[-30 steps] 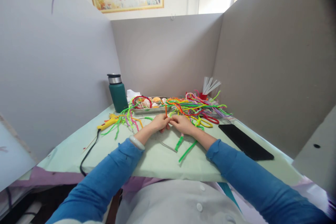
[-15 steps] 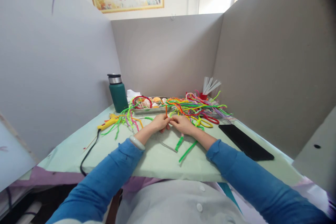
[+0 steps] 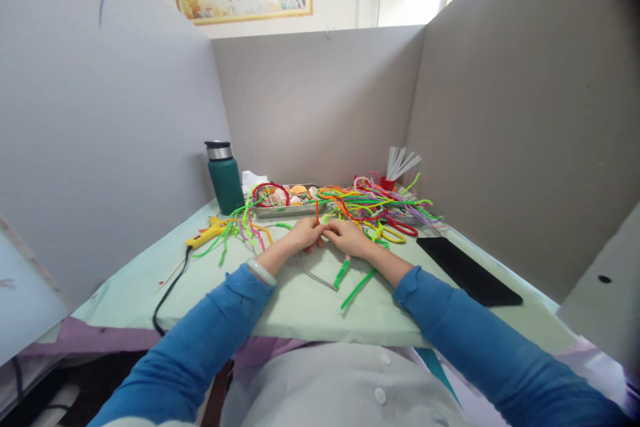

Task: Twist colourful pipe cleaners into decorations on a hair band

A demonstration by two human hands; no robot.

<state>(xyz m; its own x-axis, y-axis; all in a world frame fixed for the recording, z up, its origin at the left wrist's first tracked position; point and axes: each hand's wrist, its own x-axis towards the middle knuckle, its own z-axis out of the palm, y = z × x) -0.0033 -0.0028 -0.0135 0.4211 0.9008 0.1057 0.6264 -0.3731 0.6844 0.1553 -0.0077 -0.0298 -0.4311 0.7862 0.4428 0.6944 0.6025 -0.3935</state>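
Both hands meet over the middle of the table, fingertips together. My left hand is closed around an orange pipe cleaner, whose end sticks up above the fingers. Touching it from the other side, my right hand has its fingers pinched at the same spot; what lies between them is hidden. Just below my right wrist lie a green wrapped pipe cleaner piece and a straight green pipe cleaner. A thin grey strand runs on the table under my hands.
A heap of coloured pipe cleaners and a metal tray of pompom-like bits lie behind. Left are a green bottle and a yellow glue gun with its cord. Scissors and a black slab are right. Grey partitions enclose the table.
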